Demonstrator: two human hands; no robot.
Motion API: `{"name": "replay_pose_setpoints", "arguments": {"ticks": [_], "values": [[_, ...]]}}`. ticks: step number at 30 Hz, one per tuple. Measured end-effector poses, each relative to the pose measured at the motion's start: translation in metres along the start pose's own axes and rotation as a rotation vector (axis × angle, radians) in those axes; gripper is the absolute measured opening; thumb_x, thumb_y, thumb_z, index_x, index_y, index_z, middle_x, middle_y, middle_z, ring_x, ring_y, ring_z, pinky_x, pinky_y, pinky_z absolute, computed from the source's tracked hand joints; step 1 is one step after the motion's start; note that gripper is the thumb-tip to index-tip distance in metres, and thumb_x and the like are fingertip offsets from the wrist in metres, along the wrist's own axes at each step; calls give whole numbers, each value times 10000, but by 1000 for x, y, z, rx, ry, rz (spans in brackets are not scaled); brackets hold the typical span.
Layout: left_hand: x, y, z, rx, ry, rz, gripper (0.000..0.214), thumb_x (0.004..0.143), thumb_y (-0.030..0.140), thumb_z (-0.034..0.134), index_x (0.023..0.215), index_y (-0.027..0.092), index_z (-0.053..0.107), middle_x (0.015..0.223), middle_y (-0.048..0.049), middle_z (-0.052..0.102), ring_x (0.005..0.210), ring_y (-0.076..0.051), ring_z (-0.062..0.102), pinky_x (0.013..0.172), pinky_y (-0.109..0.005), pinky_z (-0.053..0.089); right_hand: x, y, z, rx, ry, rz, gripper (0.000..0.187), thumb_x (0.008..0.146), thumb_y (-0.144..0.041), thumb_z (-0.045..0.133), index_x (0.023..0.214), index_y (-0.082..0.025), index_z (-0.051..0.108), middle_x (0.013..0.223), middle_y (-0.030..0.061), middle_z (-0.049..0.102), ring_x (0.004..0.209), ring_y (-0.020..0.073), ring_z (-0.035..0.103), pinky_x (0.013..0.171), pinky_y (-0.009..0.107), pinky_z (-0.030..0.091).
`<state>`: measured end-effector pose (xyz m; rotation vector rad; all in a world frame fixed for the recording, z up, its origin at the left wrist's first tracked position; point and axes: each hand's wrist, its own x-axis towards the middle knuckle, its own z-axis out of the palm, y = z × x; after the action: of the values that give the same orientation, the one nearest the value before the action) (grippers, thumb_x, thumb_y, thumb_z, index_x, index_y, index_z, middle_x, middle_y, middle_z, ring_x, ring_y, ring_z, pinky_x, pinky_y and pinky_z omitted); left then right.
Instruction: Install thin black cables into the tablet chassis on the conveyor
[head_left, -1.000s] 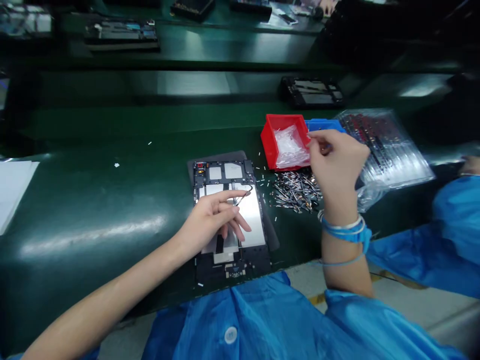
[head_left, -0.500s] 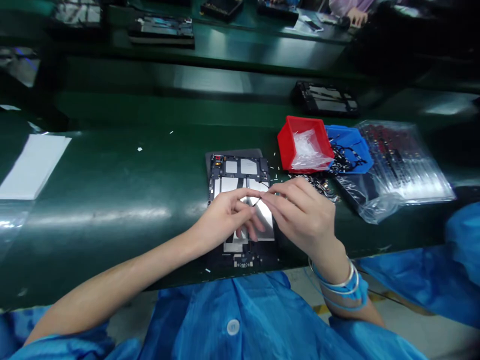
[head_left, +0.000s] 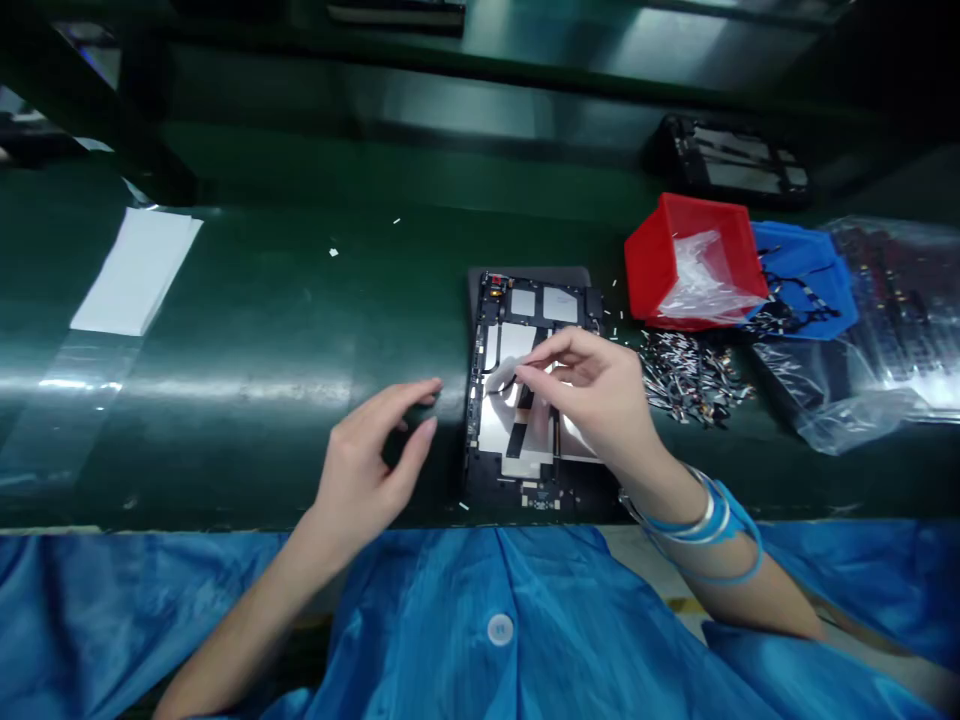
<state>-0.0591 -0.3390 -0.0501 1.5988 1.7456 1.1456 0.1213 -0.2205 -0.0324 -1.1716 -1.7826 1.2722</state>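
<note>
An opened tablet (head_left: 491, 430) lies near the bench's front edge, its silver battery plates and black tape strips exposed. Over its middle, my right hand (head_left: 592, 385) pinches a thin black cable (head_left: 504, 385) between thumb and forefinger. The cable's end hangs close above the left battery plate; whether it touches is unclear. My left hand (head_left: 375, 455) is off the tablet to its left, thumb and fingers apart, holding nothing. A dark flat panel (head_left: 475, 285) shows from under the tablet's top edge.
Right of the tablet are a red bin (head_left: 649, 265) with clear plastic bits, a blue bin (head_left: 840, 290) of black cables, a pile of small connectors (head_left: 686, 380) and plastic bags (head_left: 862, 400). White sheets (head_left: 139, 270) lie left. Another opened device (head_left: 731, 160) sits behind.
My left hand has let go of the cable and moved left, off the tablet. My right hand keeps the cable, now over the left battery plate. The camera view has shifted.
</note>
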Motion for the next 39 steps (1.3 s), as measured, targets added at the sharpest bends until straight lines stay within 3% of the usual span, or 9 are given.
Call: {"name": "replay_pose_setpoints", "arguments": {"ticks": [4, 11, 17, 26, 32, 39], "values": [[-3, -14, 18, 353, -39, 259, 334, 923, 180, 494, 1240, 101, 558, 1238, -144, 637, 1135, -258, 604, 941, -401, 512, 16, 15, 4, 117, -107, 179, 209, 660, -296, 743, 657, -191, 562, 650, 3, 650, 569, 107, 605, 489, 235, 473], [5, -10, 23, 610, -158, 335, 408, 960, 273, 411, 1312, 88, 505, 1295, -163, 596, 1113, -294, 594, 805, -406, 535, 34, 16, 1, 37, -136, 199, 195, 633, -244, 750, 625, -185, 564, 645, 19, 662, 566, 110, 601, 533, 259, 497], [7, -10, 28, 658, -178, 365, 462, 968, 365, 401, 1331, 107, 526, 1270, -181, 602, 1127, -327, 578, 790, -413, 505, 35, 18, 0, -19, -145, 152, 151, 649, -236, 732, 641, -179, 592, 656, 21, 669, 586, 118, 603, 549, 268, 498], [10, -8, 29, 647, -176, 345, 436, 963, 343, 417, 1292, 89, 551, 1265, -179, 611, 1110, -316, 587, 775, -395, 505, 42, 11, -7, -92, -248, 187, 150, 714, -292, 715, 693, -171, 629, 593, 16, 668, 553, 126, 616, 529, 264, 493], [13, -4, 31, 722, -158, 376, 413, 951, 333, 448, 1249, 79, 579, 1214, -209, 628, 1076, -347, 604, 735, -398, 488, 49, 13, -11, -258, -274, 156, 152, 736, -305, 704, 692, -170, 649, 580, 7, 637, 560, 130, 597, 536, 274, 470], [15, -5, 36, 712, -184, 323, 447, 966, 382, 397, 1328, 151, 523, 1303, -197, 556, 1117, -331, 573, 783, -376, 484, 55, 15, -11, -350, -289, 135, 157, 736, -294, 710, 658, -176, 643, 530, -18, 592, 514, 110, 538, 522, 272, 429]]}}
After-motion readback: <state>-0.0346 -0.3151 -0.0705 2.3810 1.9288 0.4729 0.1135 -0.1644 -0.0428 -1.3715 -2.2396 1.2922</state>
